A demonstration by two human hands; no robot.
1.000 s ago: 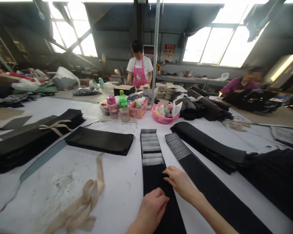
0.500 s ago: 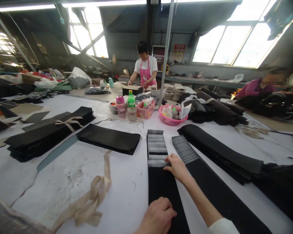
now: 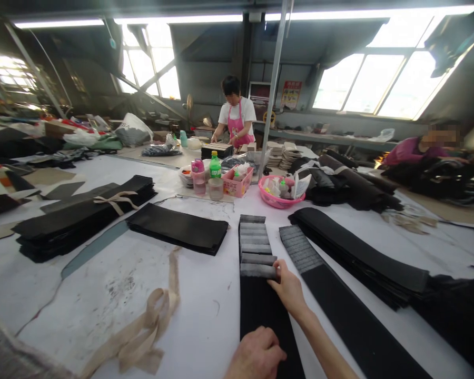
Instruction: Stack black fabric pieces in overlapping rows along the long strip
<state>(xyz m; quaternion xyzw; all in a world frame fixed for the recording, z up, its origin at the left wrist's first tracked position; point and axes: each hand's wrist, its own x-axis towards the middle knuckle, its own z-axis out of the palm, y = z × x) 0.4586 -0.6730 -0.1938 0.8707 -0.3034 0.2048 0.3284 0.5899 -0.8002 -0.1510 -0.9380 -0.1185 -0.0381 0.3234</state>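
A long black strip stack lies in front of me, its far end layered in grey-edged steps. My right hand pinches the right edge of the nearest grey-ended layer. Lower down, my left hand rests on the black part with its fingers curled together; whether it grips anything under them is hidden. Just to the right lies a second long black stack with a grey stepped far end.
Black piles lie at the left, centre left and right. A beige cloth strip, pink basket, green bottle and metal pole stand out. A person in a pink apron works opposite.
The view has tilted up a little. My right hand has drawn slightly nearer at the strip's edge, and a grey-ended layer there now shows more separately. My left hand stays on the black part.
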